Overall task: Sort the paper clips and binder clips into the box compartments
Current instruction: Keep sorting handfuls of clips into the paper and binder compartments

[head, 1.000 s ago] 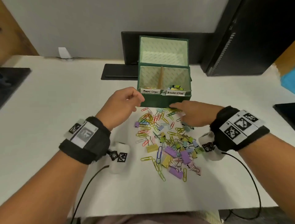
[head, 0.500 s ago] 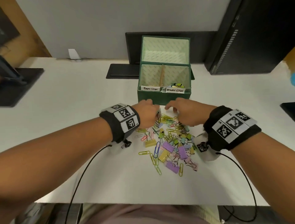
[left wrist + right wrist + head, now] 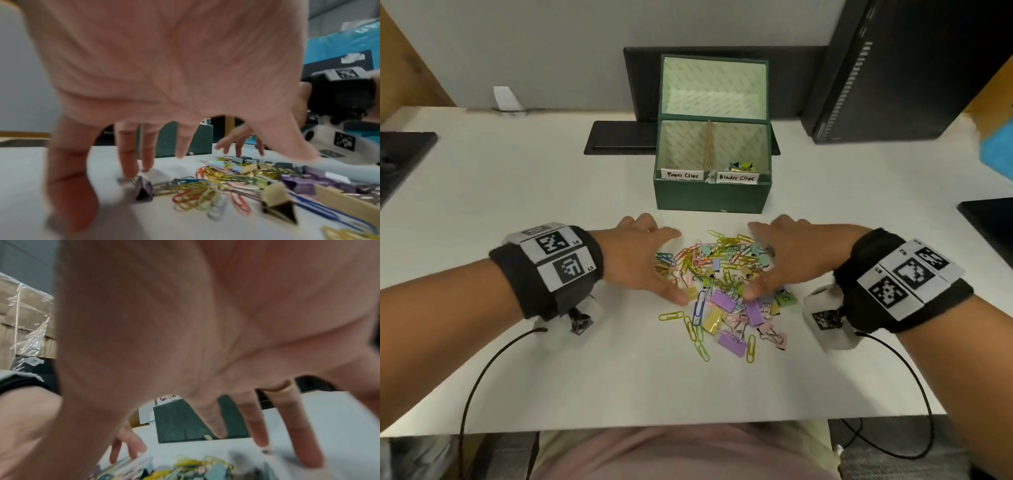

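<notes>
A mixed heap of coloured paper clips (image 3: 700,260) and binder clips (image 3: 724,299) lies on the white table in front of the green box (image 3: 712,195). The box stands open, with a divider and labels "Paper Clips" on the left and "Binder Clips" on the right; several binder clips (image 3: 741,167) lie in the right compartment. My left hand (image 3: 650,260) is spread at the heap's left edge, fingertips down (image 3: 131,168) beside a purple binder clip (image 3: 144,190). My right hand (image 3: 777,260) is spread over the heap's right side, its fingers (image 3: 304,443) straight. Neither hand holds anything.
A black monitor base (image 3: 619,137) sits behind the box, and a dark tower (image 3: 893,68) stands at the back right. Black pads lie at the far left edge (image 3: 400,154) and right edge (image 3: 989,219). Wrist-camera cables (image 3: 482,370) trail toward the near table edge.
Both hands have drawn back from the box toward me and spread wide on either side of the heap. The view has tilted, so the box sits farther off.
</notes>
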